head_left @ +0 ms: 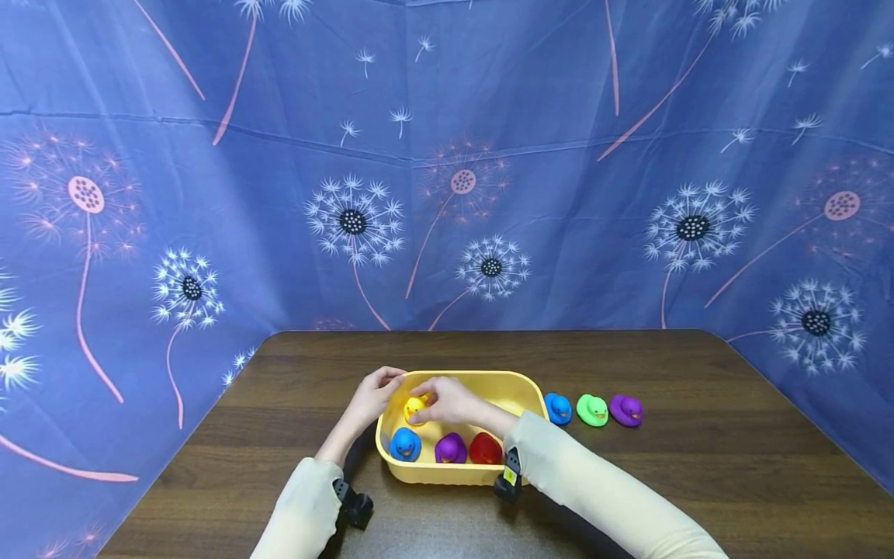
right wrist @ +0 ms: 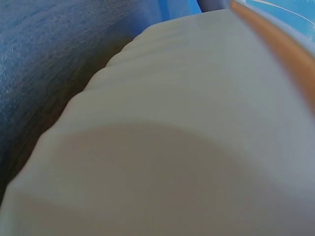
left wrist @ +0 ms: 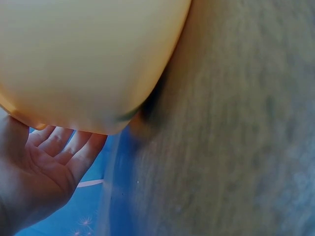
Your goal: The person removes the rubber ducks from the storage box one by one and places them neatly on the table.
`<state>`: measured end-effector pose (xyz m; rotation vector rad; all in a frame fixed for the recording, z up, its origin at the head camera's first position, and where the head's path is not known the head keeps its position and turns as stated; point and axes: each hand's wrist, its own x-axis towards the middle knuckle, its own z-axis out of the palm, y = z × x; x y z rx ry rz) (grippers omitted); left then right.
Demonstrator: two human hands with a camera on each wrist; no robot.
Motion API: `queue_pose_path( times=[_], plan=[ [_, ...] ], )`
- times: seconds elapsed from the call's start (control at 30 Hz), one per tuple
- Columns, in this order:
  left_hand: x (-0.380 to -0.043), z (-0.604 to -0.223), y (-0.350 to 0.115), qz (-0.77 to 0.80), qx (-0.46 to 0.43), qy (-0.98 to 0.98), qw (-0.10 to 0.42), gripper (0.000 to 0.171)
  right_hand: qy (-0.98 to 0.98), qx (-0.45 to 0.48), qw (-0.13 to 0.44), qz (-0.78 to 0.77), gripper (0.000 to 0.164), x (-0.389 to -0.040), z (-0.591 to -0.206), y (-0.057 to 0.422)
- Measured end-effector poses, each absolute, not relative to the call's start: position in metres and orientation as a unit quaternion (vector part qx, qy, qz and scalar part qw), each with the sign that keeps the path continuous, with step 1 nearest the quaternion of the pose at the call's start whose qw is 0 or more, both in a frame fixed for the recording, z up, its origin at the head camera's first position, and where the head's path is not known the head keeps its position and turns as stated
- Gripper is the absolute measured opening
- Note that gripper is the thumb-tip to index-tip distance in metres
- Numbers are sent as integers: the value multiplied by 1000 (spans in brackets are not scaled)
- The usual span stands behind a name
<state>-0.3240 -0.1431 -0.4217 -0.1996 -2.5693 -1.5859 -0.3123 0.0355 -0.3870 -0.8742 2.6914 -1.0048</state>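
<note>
A yellow plastic bin (head_left: 457, 473) stands on the table in the head view. At its far left corner my left hand (head_left: 373, 396) holds the rim; in the left wrist view the thumb of that left hand (left wrist: 44, 177) is at the rim and the fingers lie along the outer wall. My right hand (head_left: 450, 402) reaches inside and pinches a yellow rubber duck (head_left: 414, 408) in the left part of the bin. Along the near wall sit a blue duck (head_left: 405, 445), a purple duck (head_left: 450, 449) and a red duck (head_left: 485, 449). The bin's wall (right wrist: 172, 123) hides my right hand in the right wrist view.
Right of the bin, a second blue duck (head_left: 558, 408), a green duck (head_left: 592, 411) and another purple duck (head_left: 625, 410) stand in a row on the brown wooden table (head_left: 698, 481). A blue dandelion-print cloth (head_left: 573, 233) hangs behind and beside the table.
</note>
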Motion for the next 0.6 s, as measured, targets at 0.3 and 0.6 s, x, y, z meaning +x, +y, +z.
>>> queue_pose_path(
  times=[0.3, 0.6],
  plan=[
    [-323, -423, -143, -528, -68, -845, 58, 22, 895, -289, 65, -333, 24, -310, -387, 36],
    [-322, -422, -142, -537, -66, -839, 56, 22, 899, -292, 68, -318, 31, -308, -386, 36]
  ],
)
